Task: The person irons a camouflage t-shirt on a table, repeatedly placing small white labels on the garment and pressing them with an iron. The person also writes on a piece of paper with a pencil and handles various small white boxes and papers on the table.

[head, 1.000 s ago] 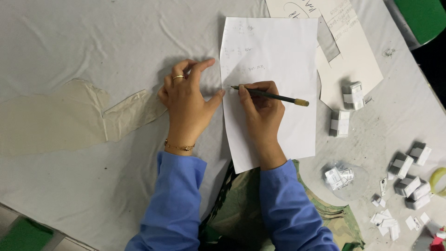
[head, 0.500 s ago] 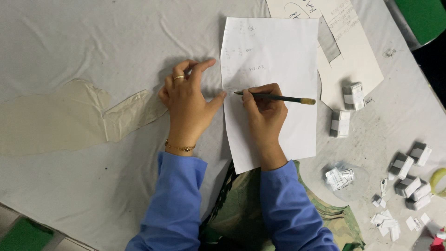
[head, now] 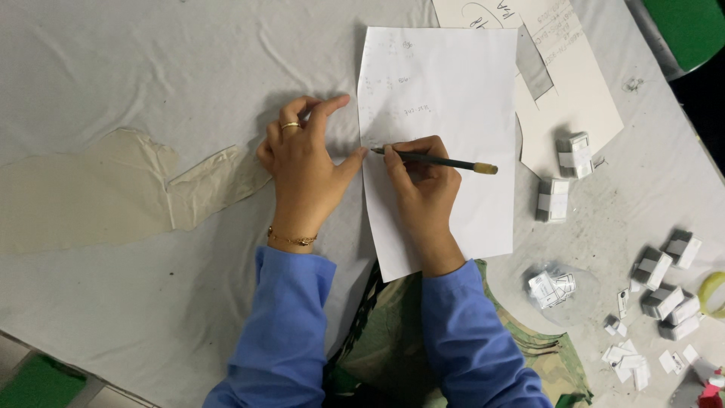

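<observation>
Right hand (head: 423, 185): grip pinching a pencil (head: 434, 159), tip on the paper (head: 445, 98).
Left hand (head: 306, 170): fingers spread, thumb pinning the paper's edge on the table (head: 113, 68).

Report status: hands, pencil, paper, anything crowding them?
Right hand grips pencil, tip on white sheet. Left hand flat on cloth, thumb at sheet's left edge. Small folded packets lie right, apart.

Looks like a workshop or craft workbench — table (head: 136, 68) covered with a creased, stained grey cloth (head: 151, 317), torn at the left. Loose paper sheets (head: 574, 98) lie on it, small folded white-and-grey packets (head: 553, 200) and paper scraps (head: 627, 363) scattered at the right — hand assembly work, not a home desk.
</observation>
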